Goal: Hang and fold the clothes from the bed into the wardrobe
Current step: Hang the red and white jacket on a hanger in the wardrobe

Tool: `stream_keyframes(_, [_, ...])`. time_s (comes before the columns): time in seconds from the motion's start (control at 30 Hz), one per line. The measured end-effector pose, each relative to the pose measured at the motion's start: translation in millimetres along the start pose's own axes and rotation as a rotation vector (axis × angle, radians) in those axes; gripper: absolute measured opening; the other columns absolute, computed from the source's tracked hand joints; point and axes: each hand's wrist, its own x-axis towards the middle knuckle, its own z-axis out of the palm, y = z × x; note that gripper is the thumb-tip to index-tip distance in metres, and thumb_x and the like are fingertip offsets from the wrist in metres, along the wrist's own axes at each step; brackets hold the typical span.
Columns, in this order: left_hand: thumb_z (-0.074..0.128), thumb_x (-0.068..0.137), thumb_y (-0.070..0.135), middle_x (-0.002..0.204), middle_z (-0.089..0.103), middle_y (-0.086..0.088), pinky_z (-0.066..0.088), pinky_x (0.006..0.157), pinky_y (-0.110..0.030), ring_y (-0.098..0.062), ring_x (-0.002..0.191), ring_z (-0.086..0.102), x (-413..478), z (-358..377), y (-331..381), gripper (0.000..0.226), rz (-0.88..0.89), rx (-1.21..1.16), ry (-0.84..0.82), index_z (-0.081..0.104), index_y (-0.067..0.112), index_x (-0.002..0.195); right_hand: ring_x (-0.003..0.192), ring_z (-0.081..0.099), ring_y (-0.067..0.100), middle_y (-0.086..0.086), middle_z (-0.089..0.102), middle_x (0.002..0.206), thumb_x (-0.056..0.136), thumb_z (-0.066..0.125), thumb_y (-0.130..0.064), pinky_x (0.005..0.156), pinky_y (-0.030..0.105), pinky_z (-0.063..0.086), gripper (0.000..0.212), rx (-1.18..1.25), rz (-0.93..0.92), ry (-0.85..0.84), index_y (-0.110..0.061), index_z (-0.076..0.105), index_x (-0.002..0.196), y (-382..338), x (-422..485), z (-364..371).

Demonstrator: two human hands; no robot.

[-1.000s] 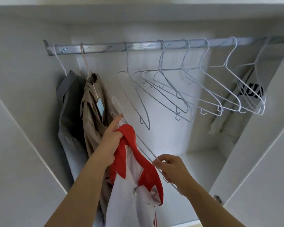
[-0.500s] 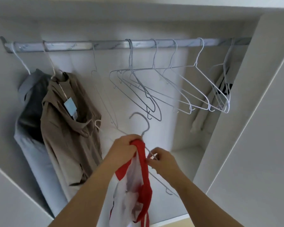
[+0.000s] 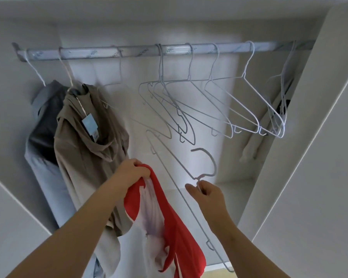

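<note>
I stand before an open white wardrobe. My left hand (image 3: 132, 172) grips the red collar of a red and white garment (image 3: 169, 223), which hangs down from it. My right hand (image 3: 207, 194) pinches the neck of a loose white wire hanger (image 3: 170, 161), just below its hook. The hanger is free of the garment and tilts from upper left to lower right. Above runs the metal rail (image 3: 141, 52). On the rail's left end hang a grey garment (image 3: 42, 127) and a brown garment (image 3: 88, 145) with a blue tag.
Several empty white wire hangers (image 3: 215, 105) hang along the middle and right of the rail. The wardrobe's right side panel (image 3: 301, 127) stands close to my right arm. A white shelf floor (image 3: 235, 189) lies below the hangers.
My hands have parted: the right hand slid to the hanger's neck and drew the hanger clear to the right of the garment, its hook now raised. The left hand keeps the red collar.
</note>
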Motion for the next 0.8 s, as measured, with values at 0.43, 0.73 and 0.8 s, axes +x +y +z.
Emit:
stream_keyframes(0.43, [0.059, 0.089, 0.017, 0.089, 0.059, -0.015, 0.049, 0.080, -0.040, -0.028, 0.077, 0.057, 14, -46, -12, 0.024, -0.039, -0.511, 0.275, 0.054, 0.008, 0.111, 0.042, 0.027, 0.007, -0.008, 0.033, 0.041, 0.088, 0.062, -0.024, 0.043, 0.016, 0.024, 0.037, 0.218, 0.070, 0.145, -0.004, 0.052, 0.058, 10, -6, 3])
stream_keyframes(0.73, [0.058, 0.089, 0.033, 0.086, 0.061, -0.005, 0.043, 0.090, -0.041, -0.025, 0.084, 0.056, 13, -84, -25, 0.013, 0.114, -0.170, 0.373, 0.058, 0.021, 0.095, 0.036, 0.023, 0.005, -0.009, 0.026, 0.037, 0.082, 0.066, -0.018, 0.037, 0.010, 0.021, 0.041, 0.042, 0.108, 0.024, -0.010, 0.044, 0.047, 1, -4, 8])
stream_keyframes(0.8, [0.058, 0.089, 0.035, 0.084, 0.063, -0.003, 0.043, 0.088, -0.038, -0.022, 0.083, 0.057, 11, -85, -28, 0.017, 0.213, 0.043, 0.355, 0.063, 0.023, 0.099, 0.035, 0.024, 0.005, -0.010, 0.026, 0.036, 0.083, 0.065, -0.018, 0.037, 0.010, 0.022, 0.041, 0.030, 0.117, 0.047, -0.009, 0.044, 0.049, -1, -2, 10])
